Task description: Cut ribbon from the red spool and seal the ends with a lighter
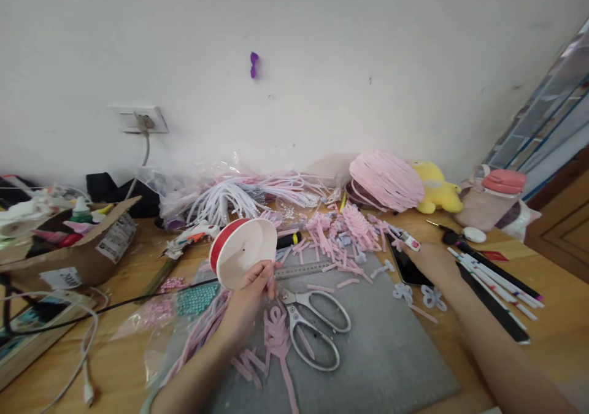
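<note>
My left hand (254, 291) is closed at the lower rim of a white cup (252, 249) with a red band around its outside. The cup is tilted, its open mouth facing right and towards me. Just below my left hand lie silver-handled scissors (317, 328), their blades partly hidden by the hand. A twisted pink pipe-cleaner piece (277, 334) rests beside them on the grey mat (381, 346). At the right, my right hand (427, 262) is closed on a small white printed object (408, 240), above a dark phone (407, 265). I cannot make out that object's kind.
Cut pink pipe-cleaner pieces (340, 239) cover the mat's back, near a steel ruler (304, 270). A cardboard box (99, 242) and cables (85, 346) occupy the left. White sticks (497, 285), a yellow plush toy (437, 187) and a pink-lidded jar (492, 199) stand right.
</note>
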A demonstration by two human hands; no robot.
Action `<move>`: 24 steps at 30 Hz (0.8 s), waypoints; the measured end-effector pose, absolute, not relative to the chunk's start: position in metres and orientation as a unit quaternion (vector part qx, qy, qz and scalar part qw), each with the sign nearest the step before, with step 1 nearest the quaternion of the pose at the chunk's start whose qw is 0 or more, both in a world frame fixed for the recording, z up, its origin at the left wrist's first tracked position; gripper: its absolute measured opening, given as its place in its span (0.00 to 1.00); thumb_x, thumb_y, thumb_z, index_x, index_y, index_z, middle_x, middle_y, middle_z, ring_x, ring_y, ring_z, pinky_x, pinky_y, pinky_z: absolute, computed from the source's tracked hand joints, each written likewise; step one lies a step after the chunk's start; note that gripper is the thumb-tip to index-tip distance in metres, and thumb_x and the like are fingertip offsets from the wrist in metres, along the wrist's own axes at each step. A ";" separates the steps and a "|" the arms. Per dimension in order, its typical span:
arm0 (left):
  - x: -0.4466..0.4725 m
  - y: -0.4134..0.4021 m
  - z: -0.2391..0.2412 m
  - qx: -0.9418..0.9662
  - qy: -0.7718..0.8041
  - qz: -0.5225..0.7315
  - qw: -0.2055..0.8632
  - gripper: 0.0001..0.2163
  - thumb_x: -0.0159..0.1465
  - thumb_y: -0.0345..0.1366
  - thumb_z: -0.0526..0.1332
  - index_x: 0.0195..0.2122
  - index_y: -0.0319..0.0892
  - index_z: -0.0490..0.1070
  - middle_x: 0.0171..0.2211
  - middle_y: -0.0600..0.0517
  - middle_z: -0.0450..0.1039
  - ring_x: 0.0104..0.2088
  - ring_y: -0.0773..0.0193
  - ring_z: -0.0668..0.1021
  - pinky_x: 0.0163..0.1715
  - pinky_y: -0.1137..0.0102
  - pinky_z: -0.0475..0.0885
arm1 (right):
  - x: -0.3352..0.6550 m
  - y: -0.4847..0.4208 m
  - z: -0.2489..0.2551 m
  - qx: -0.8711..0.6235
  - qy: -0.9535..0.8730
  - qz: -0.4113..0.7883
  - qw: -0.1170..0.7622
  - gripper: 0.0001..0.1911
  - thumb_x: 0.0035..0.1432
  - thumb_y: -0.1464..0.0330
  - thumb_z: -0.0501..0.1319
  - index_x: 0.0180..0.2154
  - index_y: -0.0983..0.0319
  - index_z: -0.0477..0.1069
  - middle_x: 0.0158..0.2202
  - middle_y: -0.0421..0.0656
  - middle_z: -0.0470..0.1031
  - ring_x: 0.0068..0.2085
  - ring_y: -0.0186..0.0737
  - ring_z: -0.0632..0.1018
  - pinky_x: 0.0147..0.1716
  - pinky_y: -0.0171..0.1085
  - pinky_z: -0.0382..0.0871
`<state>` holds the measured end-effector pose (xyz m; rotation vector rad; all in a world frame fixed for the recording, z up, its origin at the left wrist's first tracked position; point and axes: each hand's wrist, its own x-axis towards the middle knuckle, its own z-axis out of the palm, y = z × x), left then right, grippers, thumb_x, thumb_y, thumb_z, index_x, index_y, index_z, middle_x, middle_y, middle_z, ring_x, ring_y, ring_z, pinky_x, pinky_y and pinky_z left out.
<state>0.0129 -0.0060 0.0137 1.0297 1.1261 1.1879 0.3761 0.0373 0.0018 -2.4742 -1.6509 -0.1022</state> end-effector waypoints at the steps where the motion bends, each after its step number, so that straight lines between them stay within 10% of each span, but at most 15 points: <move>1: 0.013 -0.006 0.014 0.438 0.480 0.505 0.568 0.15 0.52 0.48 0.58 0.31 0.40 0.68 0.12 0.60 0.58 0.18 0.68 0.65 0.23 0.74 0.60 | 0.373 0.038 0.001 -0.833 -0.549 -0.032 0.056 0.32 0.52 0.47 0.47 0.32 0.69 0.73 0.32 0.59 0.74 0.36 0.55 0.75 0.31 0.43 0.64; 12: 0.013 -0.007 0.017 0.439 0.491 0.498 0.564 0.14 0.53 0.47 0.57 0.32 0.40 0.69 0.11 0.60 0.58 0.18 0.68 0.66 0.23 0.74 0.61 | 0.353 0.047 0.005 -0.837 -0.546 -0.028 0.009 0.32 0.48 0.47 0.51 0.38 0.70 0.71 0.38 0.59 0.74 0.40 0.56 0.74 0.34 0.43 0.64; 24: 0.012 -0.007 0.020 0.422 0.485 0.515 0.567 0.14 0.52 0.46 0.58 0.30 0.40 0.69 0.11 0.60 0.57 0.18 0.69 0.65 0.23 0.75 0.61 | 0.389 -0.007 0.004 -0.788 -0.599 -0.037 0.138 0.18 0.56 0.60 0.46 0.23 0.62 0.66 0.26 0.51 0.72 0.32 0.47 0.74 0.32 0.39 0.63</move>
